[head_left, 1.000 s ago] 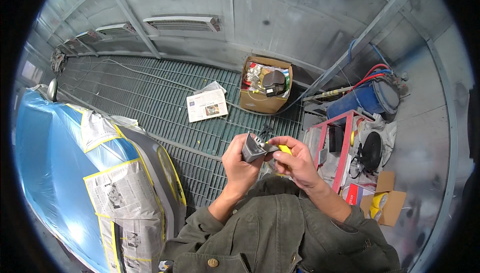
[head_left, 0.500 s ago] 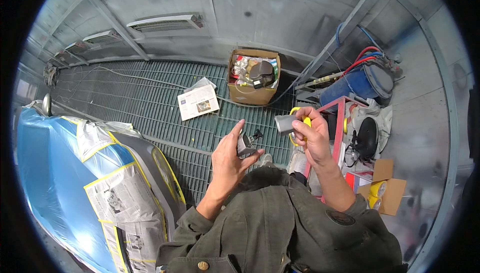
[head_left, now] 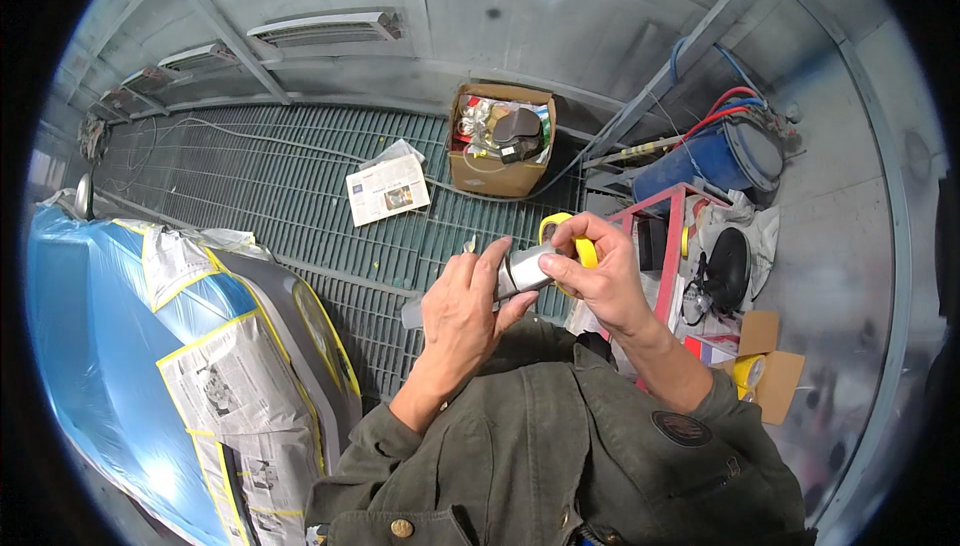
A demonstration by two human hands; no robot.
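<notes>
In front of my chest the hands have come together. My left hand [head_left: 460,306] is wrapped around a grey part [head_left: 411,314], whose smooth end pokes out to the left of the palm. Between the thumb and fingers of my right hand [head_left: 610,281] is a short grey cap-like piece [head_left: 528,268]. That piece meets the left hand's part near the left fingertips; whether the two are joined I cannot tell. A roll of yellow tape [head_left: 588,248] hangs at the right fingers, partly hidden behind them.
A car body [head_left: 120,316] masked with blue film, newspaper and yellow tape stands at left. On the grated floor lie a newspaper [head_left: 388,191] and a cardboard box [head_left: 500,178] full of odds and ends. At right are a red frame [head_left: 668,266], a blue drum [head_left: 670,174] and hoses.
My right hand has moved left and brought the grey cap-like piece against the part in my left hand. The two were apart before. The yellow tape moved along with the right hand.
</notes>
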